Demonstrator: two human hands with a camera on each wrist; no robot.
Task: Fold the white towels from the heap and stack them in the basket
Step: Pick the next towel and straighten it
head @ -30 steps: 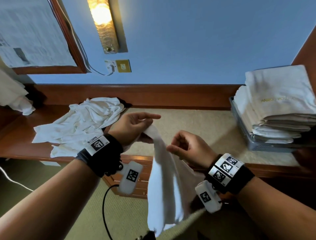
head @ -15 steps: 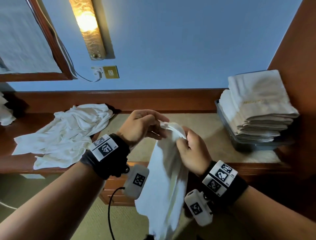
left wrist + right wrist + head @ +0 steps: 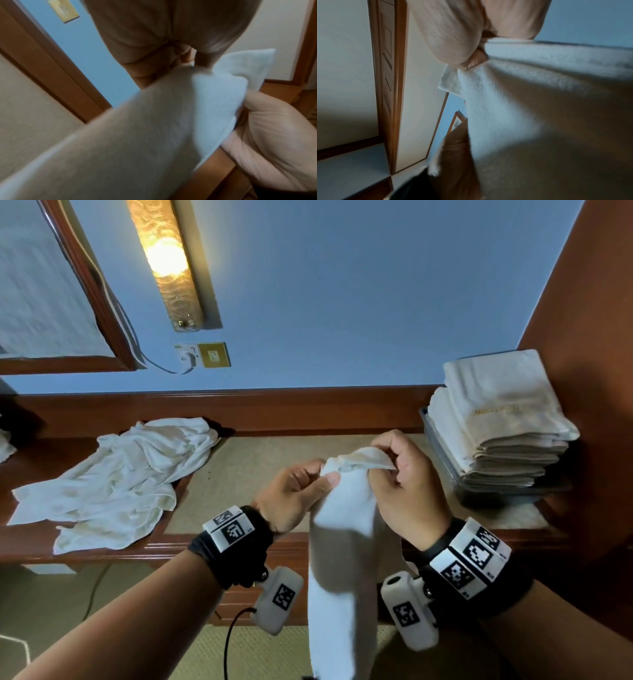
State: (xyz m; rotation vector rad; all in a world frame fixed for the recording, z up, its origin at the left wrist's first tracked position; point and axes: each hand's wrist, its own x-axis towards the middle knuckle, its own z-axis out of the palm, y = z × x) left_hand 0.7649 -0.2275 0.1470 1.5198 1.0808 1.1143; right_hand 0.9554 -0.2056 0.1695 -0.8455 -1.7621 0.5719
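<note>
**Towel held at top edge, basket loaded**

Left hand [image 3: 297, 494] and right hand [image 3: 404, 491] both pinch the top edge of a hanging white towel [image 3: 346, 559] with curled fingers, before the tabletop [image 3: 246, 474]. Right of the towel, the basket [image 3: 442, 460] contains stacked folded towels [image 3: 500, 419]. Left of it lies the heap [image 3: 116, 484].

Both hands [image 3: 346, 491] together on towel [image 3: 346, 559]

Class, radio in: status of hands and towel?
Both hands, left hand and right hand, pinch towel top edge. Towel hangs unfolded. Nothing blocking basket.
</note>
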